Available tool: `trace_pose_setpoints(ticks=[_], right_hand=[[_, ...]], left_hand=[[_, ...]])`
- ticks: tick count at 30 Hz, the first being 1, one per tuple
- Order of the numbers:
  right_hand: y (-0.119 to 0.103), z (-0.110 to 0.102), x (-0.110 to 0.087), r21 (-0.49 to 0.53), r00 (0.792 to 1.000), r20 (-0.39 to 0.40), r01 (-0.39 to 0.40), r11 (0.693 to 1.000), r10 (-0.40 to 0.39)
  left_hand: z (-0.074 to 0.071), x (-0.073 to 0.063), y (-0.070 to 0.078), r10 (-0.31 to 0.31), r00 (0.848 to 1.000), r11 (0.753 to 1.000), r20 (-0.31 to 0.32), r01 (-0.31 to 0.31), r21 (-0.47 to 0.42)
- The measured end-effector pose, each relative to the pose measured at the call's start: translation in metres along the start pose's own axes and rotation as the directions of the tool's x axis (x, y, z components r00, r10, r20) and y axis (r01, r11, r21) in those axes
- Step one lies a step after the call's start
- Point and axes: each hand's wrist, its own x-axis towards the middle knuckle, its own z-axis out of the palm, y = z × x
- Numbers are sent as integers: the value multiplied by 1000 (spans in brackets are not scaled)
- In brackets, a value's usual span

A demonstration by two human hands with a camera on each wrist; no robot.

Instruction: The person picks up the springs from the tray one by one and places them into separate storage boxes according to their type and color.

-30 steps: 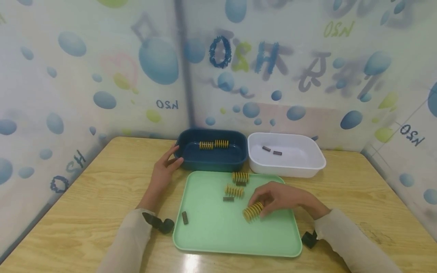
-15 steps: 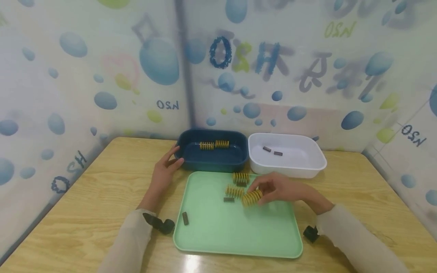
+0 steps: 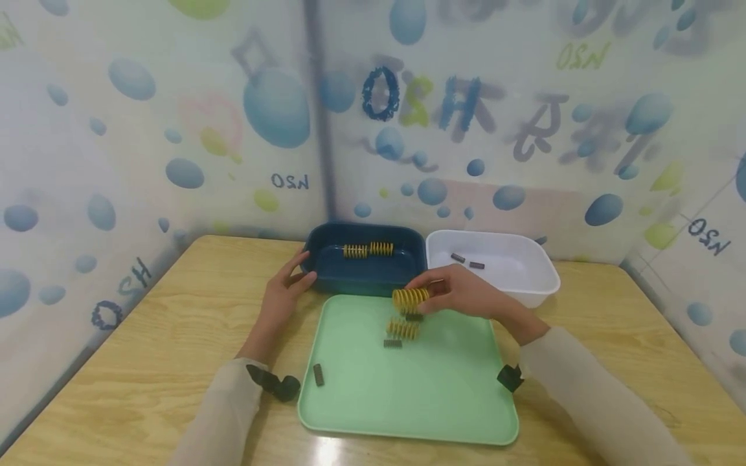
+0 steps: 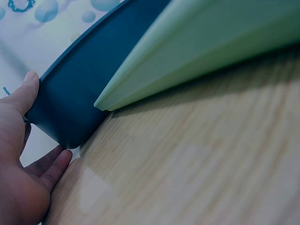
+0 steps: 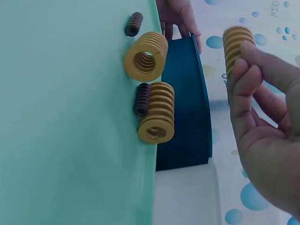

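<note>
My right hand (image 3: 466,291) pinches a yellow coil spring (image 3: 410,298) between thumb and fingers, raised above the far side of the green tray (image 3: 402,401). In the right wrist view, the held spring (image 5: 239,44) stands clear of the tray. Beneath it, two more yellow springs lie on the tray; the nearer one (image 3: 403,329) has a small dark spring (image 3: 393,343) beside it. Another small dark spring (image 3: 414,318) is close to the partly hidden yellow one. My left hand (image 3: 282,294) rests against the left end of the dark blue bin (image 3: 364,285), fingers and thumb extended.
Two yellow springs (image 3: 368,250) lie inside the blue bin. Right of it stands a white bin (image 3: 524,259) with two small dark springs (image 3: 467,261). A single dark spring (image 3: 318,375) lies at the tray's left side. A patterned wall covering (image 3: 384,142) rises behind the bins.
My right hand has lifted the yellow spring from the tray's right-middle and carried it away from me, slightly left, toward the blue bin. My left hand has stayed at the bin.
</note>
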Motion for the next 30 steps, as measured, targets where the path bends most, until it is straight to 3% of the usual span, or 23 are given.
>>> trace_pose_setpoints(ticks=[6,13,17,30], right_hand=[[-9,1,23,19,996,-76,-49,999,50],[-11,6,51,56,991,-106,-78,995,84],[-6,8,65,31,984,-130,-115,993,118],[1,15,98,45,974,-155,-162,986,167]], left_hand=[[0,1,-2,0,1000,1000,-4,0,-19],[1,-9,23,-22,1000,999,18,23,-33],[2,-12,29,-32,999,999,13,33,-26],[1,-11,27,-31,1000,999,4,31,-41]])
